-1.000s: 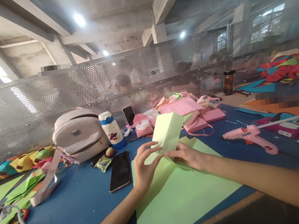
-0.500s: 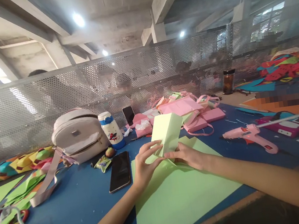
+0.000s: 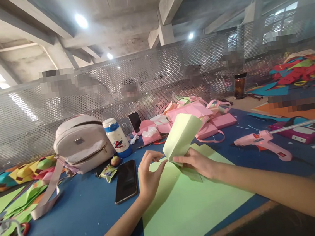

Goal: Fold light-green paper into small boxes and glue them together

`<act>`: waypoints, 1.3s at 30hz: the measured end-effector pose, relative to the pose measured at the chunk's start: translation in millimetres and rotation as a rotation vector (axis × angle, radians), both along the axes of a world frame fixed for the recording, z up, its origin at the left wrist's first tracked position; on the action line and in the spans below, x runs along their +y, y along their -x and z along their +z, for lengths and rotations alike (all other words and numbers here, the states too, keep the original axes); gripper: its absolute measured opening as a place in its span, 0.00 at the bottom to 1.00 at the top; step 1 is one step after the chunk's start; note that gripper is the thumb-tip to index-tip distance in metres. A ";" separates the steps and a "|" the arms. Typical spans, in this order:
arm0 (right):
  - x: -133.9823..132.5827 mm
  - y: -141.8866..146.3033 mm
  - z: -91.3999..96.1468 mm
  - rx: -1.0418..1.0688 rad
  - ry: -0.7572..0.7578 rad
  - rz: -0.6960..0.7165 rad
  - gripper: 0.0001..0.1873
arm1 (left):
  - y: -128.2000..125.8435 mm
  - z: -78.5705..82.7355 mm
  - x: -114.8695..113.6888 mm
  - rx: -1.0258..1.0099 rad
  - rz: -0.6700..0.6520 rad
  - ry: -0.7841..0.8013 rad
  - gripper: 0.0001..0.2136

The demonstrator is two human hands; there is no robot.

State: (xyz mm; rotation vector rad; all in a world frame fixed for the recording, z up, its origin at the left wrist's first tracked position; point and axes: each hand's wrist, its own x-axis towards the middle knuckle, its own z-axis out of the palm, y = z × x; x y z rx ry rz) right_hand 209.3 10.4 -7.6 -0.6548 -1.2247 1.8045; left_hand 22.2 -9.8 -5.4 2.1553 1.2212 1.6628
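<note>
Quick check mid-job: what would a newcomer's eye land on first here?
Probably the folded pale-green paper piece, held up in the right hand near the centre, above larger green sheets. Next, the pink glue gun on the blue table to the right, and the pale backpack at the left beside a white-and-blue bottle.

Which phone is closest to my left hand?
The flat-lying phone beside your left hand; the upright phone, right of the white bottle, sits farther back.
</note>
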 end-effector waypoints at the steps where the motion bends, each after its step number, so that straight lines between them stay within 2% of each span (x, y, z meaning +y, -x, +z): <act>1: 0.3 0.4 -0.4 0.009 0.001 -0.019 0.21 | -2.5 -1.0 -0.9 -0.039 -0.012 0.066 0.10; 5: 1.9 1.1 -2.8 0.020 -0.049 -0.094 0.21 | -14.2 -8.3 -5.5 -0.088 -0.208 0.413 0.18; 8: 2.7 1.3 -4.8 -0.016 -0.087 -0.142 0.19 | -20.3 -11.4 -9.2 -0.067 -0.268 0.506 0.20; 13: 1.3 2.0 -4.8 -0.092 -0.075 -0.138 0.19 | -22.1 -5.9 -13.9 -0.016 -0.277 0.509 0.21; 19: -0.9 1.6 -0.8 -0.124 -0.073 -0.106 0.19 | -19.9 -6.5 -12.0 0.064 -0.200 0.432 0.22; 29: -1.7 1.0 2.1 -0.170 -0.093 -0.070 0.18 | -19.6 -11.2 -11.3 0.064 -0.154 0.442 0.20; 39: -3.0 1.1 1.2 -0.141 -0.191 -0.123 0.18 | -20.0 -8.2 -14.1 0.038 -0.142 0.464 0.22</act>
